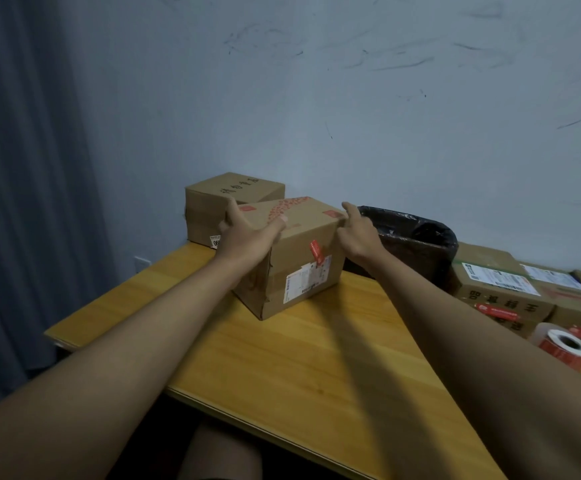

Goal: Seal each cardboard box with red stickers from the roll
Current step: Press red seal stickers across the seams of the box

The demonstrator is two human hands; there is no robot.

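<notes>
A cardboard box (303, 268) with red print on top, a white label and a red sticker over its front edge stands in the middle of the wooden table (282, 358). My left hand (247, 233) grips its top left corner, thumb across the lid. My right hand (356, 233) holds its right top edge, fingers curled round the corner. The roll of red stickers (564, 346) lies at the table's right edge.
A second closed box (219, 202) stands behind the held one, against the wall. A bin with a black bag (417, 244) sits to the right. Several labelled boxes (504, 292) with red stickers are stacked at the far right. A curtain hangs on the left.
</notes>
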